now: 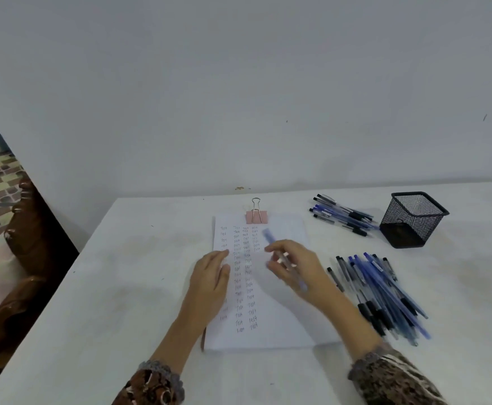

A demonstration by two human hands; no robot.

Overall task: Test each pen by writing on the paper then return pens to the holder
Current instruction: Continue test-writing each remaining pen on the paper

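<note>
The left hand point(211, 276) lies flat and open on the paper point(279, 314), pinning its left edge. The right hand point(295, 267) grips a blurred blue pen point(269, 237) above the sheet. The mesh holder point(413, 219) stands far right, between two pen piles point(385, 293).

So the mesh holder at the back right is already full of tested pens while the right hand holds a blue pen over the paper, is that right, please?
Not quite: in the head view the mesh holder looks empty; the pens lie in two piles on the table. The right hand does hold a blue pen over the paper.
</note>
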